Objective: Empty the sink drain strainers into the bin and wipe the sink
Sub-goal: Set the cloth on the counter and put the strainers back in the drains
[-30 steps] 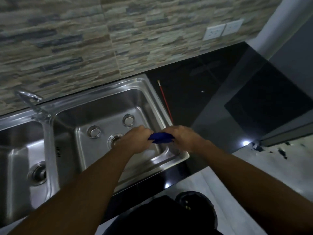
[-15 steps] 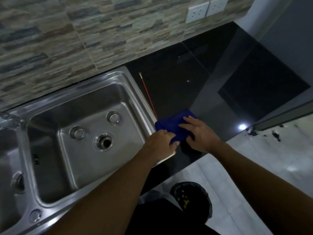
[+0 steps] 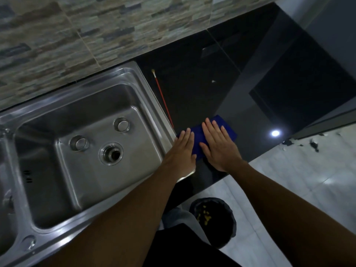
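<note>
Both my hands flatten the blue cloth (image 3: pixel 198 136) on the black table (image 3: pixel 202 83), just right of the sink (image 3: pixel 154 105).
Half a second ago my left hand (image 3: pixel 182 150) curled over the cloth; now it and my right hand (image 3: pixel 218 146) lie palm-down side by side, fingers (image 3: pixel 211 129) straight and close together, pressing it flat. Two strainers (image 3: pixel 121 124) sit in the basin near the open drain (image 3: pixel 111 153). The bin (image 3: pixel 229 214) stands on the floor below, yellow scraps inside.

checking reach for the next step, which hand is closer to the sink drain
Left. The left hand lies flat on the cloth beside the sink rim, right of the drain. The right hand lies on the cloth too, farther right.
</note>
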